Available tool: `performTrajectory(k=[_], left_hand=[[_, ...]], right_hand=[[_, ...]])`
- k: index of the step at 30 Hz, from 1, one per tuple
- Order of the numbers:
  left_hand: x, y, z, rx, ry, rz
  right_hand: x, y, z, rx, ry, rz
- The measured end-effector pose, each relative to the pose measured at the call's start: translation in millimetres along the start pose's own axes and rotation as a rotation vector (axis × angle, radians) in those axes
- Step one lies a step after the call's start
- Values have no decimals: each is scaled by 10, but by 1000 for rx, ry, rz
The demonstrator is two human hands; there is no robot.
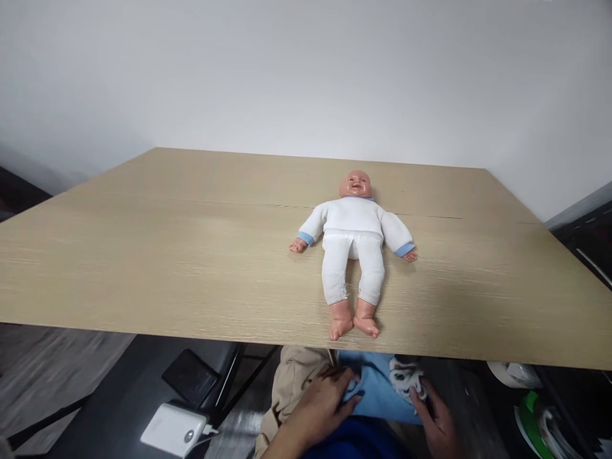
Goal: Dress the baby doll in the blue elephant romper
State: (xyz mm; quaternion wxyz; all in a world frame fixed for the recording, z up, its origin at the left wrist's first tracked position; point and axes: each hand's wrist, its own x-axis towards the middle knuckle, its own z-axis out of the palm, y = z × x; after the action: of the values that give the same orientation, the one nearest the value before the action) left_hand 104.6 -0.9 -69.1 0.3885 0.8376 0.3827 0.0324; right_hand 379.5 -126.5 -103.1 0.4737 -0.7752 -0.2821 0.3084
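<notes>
A baby doll (354,245) in a white top and white trousers with blue cuffs lies on its back on the wooden table (167,255), feet toward the near edge. Below the table edge, on my lap, lies a light blue cloth (380,392) with a white printed patch. My left hand (322,405) rests on the cloth's left side, fingers curled onto it. My right hand (437,424) grips the cloth's right edge beside the white patch. Both hands are well below and in front of the doll.
A white wall stands behind the table. On a dark seat at lower left lie a black phone-like slab (190,377) and a white power bank (174,430). At lower right are a tape roll (509,375) and green-and-white items (535,417).
</notes>
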Motion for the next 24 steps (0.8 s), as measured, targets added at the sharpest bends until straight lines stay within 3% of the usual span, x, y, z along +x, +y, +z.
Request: performTrajectory(k=[2,5,8,11,12,15,17,18,20,24], left_hand=[[-132,35,-210,72,88,95],[-230,180,-553,38,426,388],[-126,481,-950,-145,747,724],[115,830,-1453,-389,785,762],[204,924,-1641,-457,712,788],[446,1097,-2205,-651,227,857],[572,1150,-2549,-655,-21,880],[625,1172,-2705,-613,-84,870],[719,1222,-2975,-501,-136,906],[894,1304,-3343,-340,19,951]], right_hand=[[-119,-408,-51,17,-121,-175],[-158,-1223,-138,177,-611,-574],[-55,-2074,-154,324,-787,-681],[95,-2777,-98,349,-1006,-896],[149,-2975,-81,357,-1057,-961],[326,-3495,-90,304,-1057,-1159],[461,-3784,-137,230,-1095,-1203],[533,-3906,-161,149,-1062,-1213],[678,-4100,-188,68,-966,-1271],[977,-4312,-142,-12,-785,-1291]])
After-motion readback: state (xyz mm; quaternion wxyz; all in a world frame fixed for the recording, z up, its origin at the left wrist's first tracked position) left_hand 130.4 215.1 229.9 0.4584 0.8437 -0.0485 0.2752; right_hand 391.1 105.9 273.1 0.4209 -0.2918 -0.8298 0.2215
